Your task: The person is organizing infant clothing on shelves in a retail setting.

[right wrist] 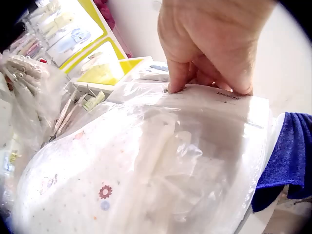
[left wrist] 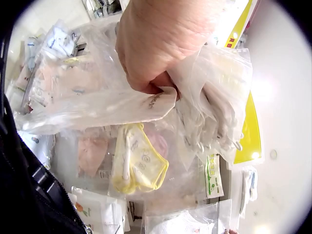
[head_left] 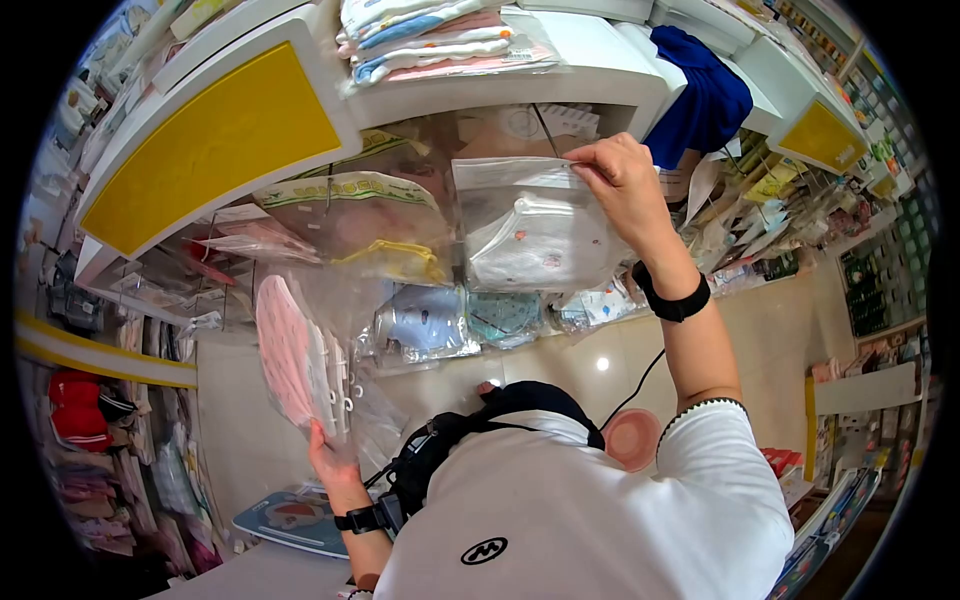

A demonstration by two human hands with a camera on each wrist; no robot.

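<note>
My right hand (head_left: pixel 625 190) pinches the top edge of a clear plastic bag (right wrist: pixel 234 114) between thumb and fingers. Inside is a white cloth item (head_left: pixel 540 250) with small printed motifs, a flower among them. A thin metal rod (head_left: pixel 544 130) shows just behind the bag's top. Low on the left, my left hand (head_left: pixel 332 460) grips a bunch of clear packets (left wrist: pixel 214 102) by one end. The front packet holds pink patterned cloth (head_left: pixel 283 350); small white hooks line the bunch's side. Between the hands hangs a bagged item with yellow trim (head_left: pixel 395 258).
White shelving with yellow panels (head_left: pixel 215 145) curves across the front, bearing folded cloths (head_left: pixel 435 40). A blue cloth (head_left: pixel 700 90) drapes over its edge at right. Bagged goods (head_left: pixel 425 320) lie below. A pink basin (head_left: pixel 632 438) stands on the floor near a black cable (head_left: pixel 640 385).
</note>
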